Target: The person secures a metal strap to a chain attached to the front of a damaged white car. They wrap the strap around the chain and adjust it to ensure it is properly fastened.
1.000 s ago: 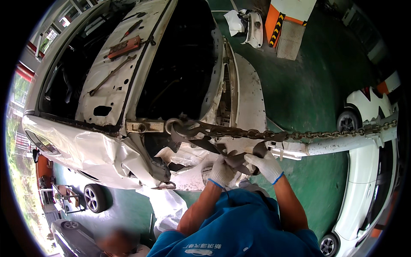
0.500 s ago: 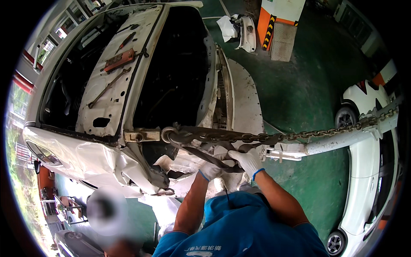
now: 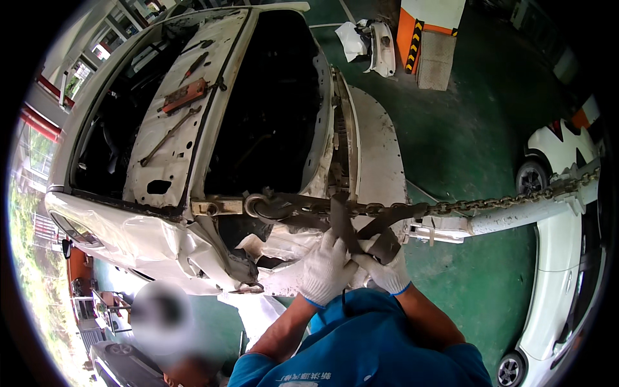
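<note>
White knit gloves with blue cuffs cover both my hands, which are close together just below a taut chain [image 3: 516,198]. A dark webbing strap [image 3: 342,222] is looped about the chain, one length standing up over it. My left hand [image 3: 325,267] is closed on this length from below. My right hand [image 3: 388,267] is closed around a folded part of the same strap, its thumb toward the left hand. The chain runs left to a metal hook [image 3: 260,205] at a clamp [image 3: 209,206] on the white car body [image 3: 138,235]. Gloves and strap partly hide the crumpled panel behind.
A wrench [image 3: 169,137], a red tool [image 3: 185,95] and a screwdriver-like tool [image 3: 195,64] lie on the stripped body panel. The chain reaches a grey metal arm [image 3: 503,217] at right. White cars [image 3: 548,290] stand beyond. A person [image 3: 193,371] is at lower left.
My left hand has turned and lifted the strap, so a length now rises over the chain. My right hand has shifted slightly right and down, with its part of the strap folded up.
</note>
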`<act>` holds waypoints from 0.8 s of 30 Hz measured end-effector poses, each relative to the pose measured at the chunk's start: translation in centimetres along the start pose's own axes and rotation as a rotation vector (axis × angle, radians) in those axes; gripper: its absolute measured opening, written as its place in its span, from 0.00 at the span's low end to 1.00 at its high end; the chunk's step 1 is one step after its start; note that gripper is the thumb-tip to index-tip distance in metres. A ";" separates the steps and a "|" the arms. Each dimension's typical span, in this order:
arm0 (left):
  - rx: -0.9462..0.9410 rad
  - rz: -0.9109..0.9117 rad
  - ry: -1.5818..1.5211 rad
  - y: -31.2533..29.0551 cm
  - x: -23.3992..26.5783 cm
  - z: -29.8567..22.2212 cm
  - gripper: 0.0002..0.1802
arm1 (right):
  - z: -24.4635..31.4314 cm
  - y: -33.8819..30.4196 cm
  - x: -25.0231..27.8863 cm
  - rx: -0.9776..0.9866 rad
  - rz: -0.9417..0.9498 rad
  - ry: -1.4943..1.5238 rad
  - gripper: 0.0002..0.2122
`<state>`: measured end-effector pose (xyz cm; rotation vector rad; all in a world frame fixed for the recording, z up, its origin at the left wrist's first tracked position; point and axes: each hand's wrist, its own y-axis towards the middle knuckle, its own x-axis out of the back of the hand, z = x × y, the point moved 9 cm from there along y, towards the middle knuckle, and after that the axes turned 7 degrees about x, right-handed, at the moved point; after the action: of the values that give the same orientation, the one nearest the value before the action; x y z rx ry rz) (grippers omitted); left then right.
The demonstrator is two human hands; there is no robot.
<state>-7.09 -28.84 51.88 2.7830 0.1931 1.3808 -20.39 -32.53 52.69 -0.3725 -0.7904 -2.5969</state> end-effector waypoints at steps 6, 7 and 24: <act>0.060 0.238 -0.268 0.2 -2.2 2.3 0.22 | -1.4 -2.1 0.9 -0.305 0.043 0.335 0.10; 0.156 0.151 -0.471 0.1 -1.2 3.3 0.18 | -3.2 -3.3 1.9 -0.426 -0.081 0.442 0.11; 0.154 -0.493 -0.620 -1.1 4.2 3.1 0.21 | -15.7 -10.1 6.6 -0.709 -0.628 0.639 0.14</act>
<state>-2.18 -27.12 53.24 2.8326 0.9030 0.3911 -32.84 -35.91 37.66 0.6102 0.3109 -3.2041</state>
